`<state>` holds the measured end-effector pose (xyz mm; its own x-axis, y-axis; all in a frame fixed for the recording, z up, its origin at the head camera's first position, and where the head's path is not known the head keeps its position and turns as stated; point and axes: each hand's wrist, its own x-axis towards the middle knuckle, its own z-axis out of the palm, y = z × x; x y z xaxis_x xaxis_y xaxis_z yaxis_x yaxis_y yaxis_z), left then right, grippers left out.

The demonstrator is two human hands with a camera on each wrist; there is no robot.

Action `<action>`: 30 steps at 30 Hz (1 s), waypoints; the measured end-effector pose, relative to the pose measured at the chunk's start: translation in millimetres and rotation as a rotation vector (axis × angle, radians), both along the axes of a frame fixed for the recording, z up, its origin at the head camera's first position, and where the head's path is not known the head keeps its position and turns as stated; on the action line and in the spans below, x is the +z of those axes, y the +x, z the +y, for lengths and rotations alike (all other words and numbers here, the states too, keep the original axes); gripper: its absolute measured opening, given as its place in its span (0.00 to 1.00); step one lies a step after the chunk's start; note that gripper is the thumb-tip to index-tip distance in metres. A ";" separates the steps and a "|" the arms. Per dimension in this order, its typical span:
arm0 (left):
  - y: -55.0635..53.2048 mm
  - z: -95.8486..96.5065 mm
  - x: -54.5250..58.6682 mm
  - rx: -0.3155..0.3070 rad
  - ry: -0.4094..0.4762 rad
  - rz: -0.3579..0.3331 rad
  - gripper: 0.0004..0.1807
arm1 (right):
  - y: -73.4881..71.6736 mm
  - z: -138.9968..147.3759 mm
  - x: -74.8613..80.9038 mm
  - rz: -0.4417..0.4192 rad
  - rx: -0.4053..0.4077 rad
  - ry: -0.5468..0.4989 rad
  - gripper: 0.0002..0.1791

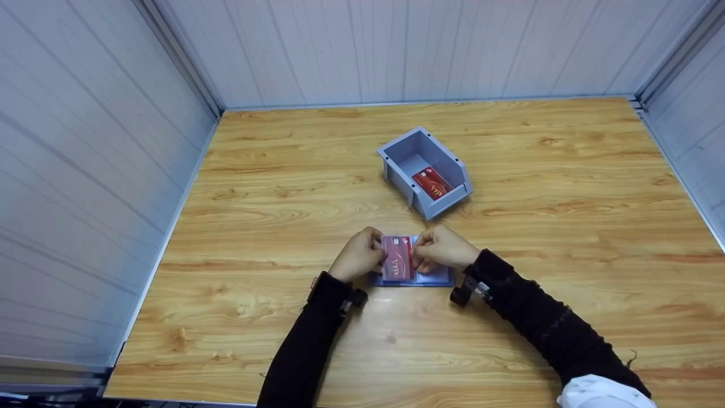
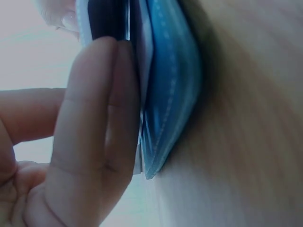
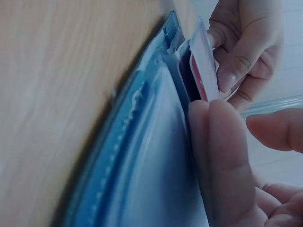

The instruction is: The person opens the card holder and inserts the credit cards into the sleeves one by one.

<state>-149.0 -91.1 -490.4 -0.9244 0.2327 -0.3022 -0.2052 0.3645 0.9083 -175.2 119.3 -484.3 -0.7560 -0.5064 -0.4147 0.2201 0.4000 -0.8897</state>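
A blue card holder [image 1: 447,277] lies spread on the table, its clear sleeves [image 3: 161,156] fanned up from the cover in the right wrist view. A red VIP card [image 1: 397,258] sits within a clear sleeve on its left half. My left hand [image 1: 358,255] pinches that sleeve's left edge between thumb and fingers. From the right, my right hand [image 1: 444,247] touches the sleeve beside the card's red edge. In the right wrist view its fingers [image 3: 227,142] are straight against the sleeve, and the thumb stands apart. How far the card is inside is hard to tell.
Behind the hands, a grey plastic bin [image 1: 396,173] stands at an angle on the wooden table [image 1: 272,198]. Another red VIP card [image 1: 432,182] lies in the bin. Pale panel walls [image 1: 362,51] enclose the back and sides.
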 end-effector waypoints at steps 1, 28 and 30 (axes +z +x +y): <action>-0.1 0.2 0.2 0.001 -0.002 0.001 0.16 | 0.2 0.1 0.1 0.007 0.003 0.002 0.11; 9.5 6.3 8.2 -0.057 -0.448 0.278 0.32 | 6.4 45.6 -1.7 0.272 -0.020 0.188 0.09; 11.4 7.6 8.6 -0.053 -0.480 0.306 0.30 | 6.2 48.0 -2.4 0.295 -0.021 0.204 0.09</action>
<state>-137.5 -83.4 -481.8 -0.9773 0.1836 -0.1057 0.0709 0.7535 0.6536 -169.0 167.3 -486.8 -0.8676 -0.4188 -0.2680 -0.0245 0.5744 -0.8182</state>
